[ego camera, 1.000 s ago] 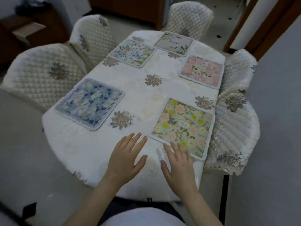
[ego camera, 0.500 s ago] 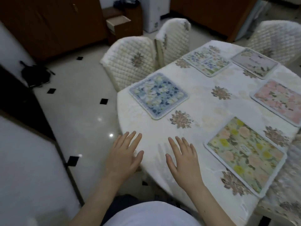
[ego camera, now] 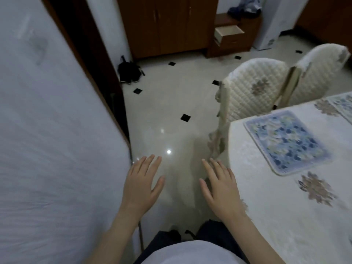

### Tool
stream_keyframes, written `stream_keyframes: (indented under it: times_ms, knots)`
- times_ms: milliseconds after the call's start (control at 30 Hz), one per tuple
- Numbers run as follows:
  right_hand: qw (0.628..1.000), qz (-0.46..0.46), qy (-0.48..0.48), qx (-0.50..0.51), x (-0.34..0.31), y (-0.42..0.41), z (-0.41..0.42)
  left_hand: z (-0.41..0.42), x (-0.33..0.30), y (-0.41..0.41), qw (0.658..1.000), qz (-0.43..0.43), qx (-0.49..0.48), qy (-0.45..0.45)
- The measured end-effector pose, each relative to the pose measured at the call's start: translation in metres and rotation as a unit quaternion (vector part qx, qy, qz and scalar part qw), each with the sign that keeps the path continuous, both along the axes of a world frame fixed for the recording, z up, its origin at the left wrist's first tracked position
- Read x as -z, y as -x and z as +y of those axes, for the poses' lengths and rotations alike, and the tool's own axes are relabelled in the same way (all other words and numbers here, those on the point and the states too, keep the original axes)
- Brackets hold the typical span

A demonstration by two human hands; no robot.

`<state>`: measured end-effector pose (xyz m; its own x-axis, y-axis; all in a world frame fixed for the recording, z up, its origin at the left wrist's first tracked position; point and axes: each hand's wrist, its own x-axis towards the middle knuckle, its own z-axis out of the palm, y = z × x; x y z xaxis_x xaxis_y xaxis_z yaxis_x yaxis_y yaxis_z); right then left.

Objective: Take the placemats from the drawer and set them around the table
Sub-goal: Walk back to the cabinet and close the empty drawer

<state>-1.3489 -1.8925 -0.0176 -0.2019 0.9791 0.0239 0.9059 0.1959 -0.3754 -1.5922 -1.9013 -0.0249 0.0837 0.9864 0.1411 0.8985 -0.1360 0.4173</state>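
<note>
From your head camera, your left hand (ego camera: 142,184) and right hand (ego camera: 221,184) are both held out flat with fingers spread, gripping nothing, over the floor (ego camera: 171,115) beside the table (ego camera: 285,216). A blue mat (ego camera: 285,141) lies at the table's left edge, another mat (ego camera: 342,106) at its far edge. The drawer (ego camera: 228,33) stands open.

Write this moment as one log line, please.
left hand: open, empty | right hand: open, empty | blue placemat: on table | drawer: open
</note>
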Motion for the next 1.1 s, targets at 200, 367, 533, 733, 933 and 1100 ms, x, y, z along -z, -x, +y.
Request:
stream_keyframes:
  times_ms: [200, 367, 533, 733, 933, 1100]
  knots:
    - [0.999, -0.009, 0.020, -0.041, 0.002, 0.034, 0.057, 0.028, 0.014, 0.026, 0.998, -0.019, -0.044, 0.028]
    - [0.998, -0.011, 0.031, -0.058, 0.016, 0.050, 0.128, 0.085, 0.024, 0.035, 0.997, -0.023, -0.055, 0.044]
    - [0.998, 0.002, 0.029, -0.056, 0.025, 0.063, 0.230, 0.192, 0.027, 0.051, 0.998, -0.013, -0.040, 0.044]
    - [0.999, 0.019, 0.019, -0.046, 0.008, 0.058, 0.362, 0.347, -0.005, 0.047, 1.000, 0.013, -0.004, 0.018]
    - [1.000, 0.017, 0.021, -0.016, 0.000, 0.047, 0.464, 0.476, -0.022, 0.033, 0.999, 0.028, 0.032, 0.011]
    - [0.999, 0.016, 0.019, 0.037, 0.012, 0.038, 0.531, 0.554, -0.008, 0.022, 0.997, 0.028, 0.056, 0.038]
